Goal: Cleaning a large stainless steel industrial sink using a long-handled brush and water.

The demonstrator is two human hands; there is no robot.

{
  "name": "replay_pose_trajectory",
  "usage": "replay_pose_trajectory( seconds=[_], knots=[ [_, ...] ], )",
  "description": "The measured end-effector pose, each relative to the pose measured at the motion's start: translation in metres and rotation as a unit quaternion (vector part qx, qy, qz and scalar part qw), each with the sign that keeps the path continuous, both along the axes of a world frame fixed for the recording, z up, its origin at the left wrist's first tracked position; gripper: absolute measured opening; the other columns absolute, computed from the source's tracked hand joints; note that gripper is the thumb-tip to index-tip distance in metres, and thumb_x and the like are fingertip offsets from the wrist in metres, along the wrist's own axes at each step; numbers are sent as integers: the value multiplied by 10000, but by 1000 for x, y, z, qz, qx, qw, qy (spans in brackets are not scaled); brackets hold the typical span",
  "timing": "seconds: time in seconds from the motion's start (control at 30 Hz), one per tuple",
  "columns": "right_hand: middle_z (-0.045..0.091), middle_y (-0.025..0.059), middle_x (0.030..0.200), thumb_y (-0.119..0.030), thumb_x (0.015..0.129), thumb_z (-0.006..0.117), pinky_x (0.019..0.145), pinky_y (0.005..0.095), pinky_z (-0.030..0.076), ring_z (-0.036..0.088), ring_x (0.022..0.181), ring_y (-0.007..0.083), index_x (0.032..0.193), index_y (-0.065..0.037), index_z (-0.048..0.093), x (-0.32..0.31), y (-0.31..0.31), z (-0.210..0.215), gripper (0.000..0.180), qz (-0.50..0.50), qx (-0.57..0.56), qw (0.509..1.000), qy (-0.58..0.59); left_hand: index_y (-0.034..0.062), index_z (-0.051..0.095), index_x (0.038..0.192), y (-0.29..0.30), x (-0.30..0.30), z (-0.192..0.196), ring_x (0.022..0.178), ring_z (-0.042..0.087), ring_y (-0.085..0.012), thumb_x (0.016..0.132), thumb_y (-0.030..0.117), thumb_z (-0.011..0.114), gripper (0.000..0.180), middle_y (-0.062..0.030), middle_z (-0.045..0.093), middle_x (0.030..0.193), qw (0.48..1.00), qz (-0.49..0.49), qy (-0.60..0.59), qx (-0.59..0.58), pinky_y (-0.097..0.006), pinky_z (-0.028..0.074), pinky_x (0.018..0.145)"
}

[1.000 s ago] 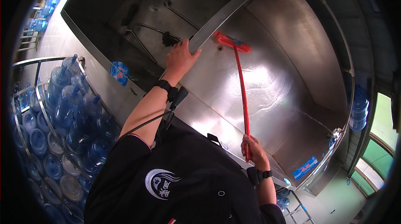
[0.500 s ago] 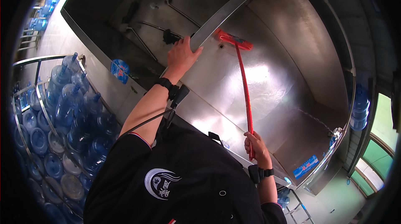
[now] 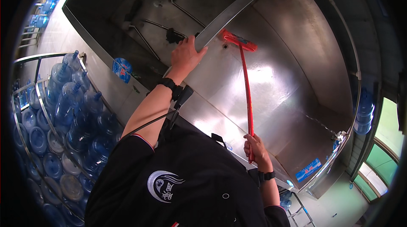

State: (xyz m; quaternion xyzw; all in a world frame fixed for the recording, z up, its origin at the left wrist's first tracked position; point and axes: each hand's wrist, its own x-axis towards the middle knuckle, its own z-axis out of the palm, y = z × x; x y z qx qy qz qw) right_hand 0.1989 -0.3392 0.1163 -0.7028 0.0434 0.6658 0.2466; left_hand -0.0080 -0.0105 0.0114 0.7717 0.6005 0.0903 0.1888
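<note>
Blue water jugs (image 3: 63,112) filled a curved metal rack (image 3: 38,64) at left (more jugs (image 3: 363,112) stood far right).

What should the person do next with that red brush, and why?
Probably pull the red brush back down the shiny metal wall in one stroke. Its head sits high up by the metal bar that the left hand grips, while the right hand holds the handle's low end, so the wall below looks next.
</note>
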Motion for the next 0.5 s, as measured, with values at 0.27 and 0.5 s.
replay_pose_trajectory(
  seconds=[0.27,0.5],
  knots=[
    [403,-7,621,-251,968,492,406,249,338,401,456,91,1042,-16,473,-7,1,8,246,7,-24,1000,8,67,518,1125,0,1,0,1023,617,-300,830,460,659,512,-129,636,1059,1000,2,2,3,-439,547,777],
    [393,-15,608,-222,966,503,394,238,305,375,435,81,973,-37,478,-10,3,43,186,-43,-22,999,15,58,519,1125,0,1,-1,1024,616,-303,829,460,661,520,-130,639,1056,1000,3,1,-2,-440,547,782]
  ],
)
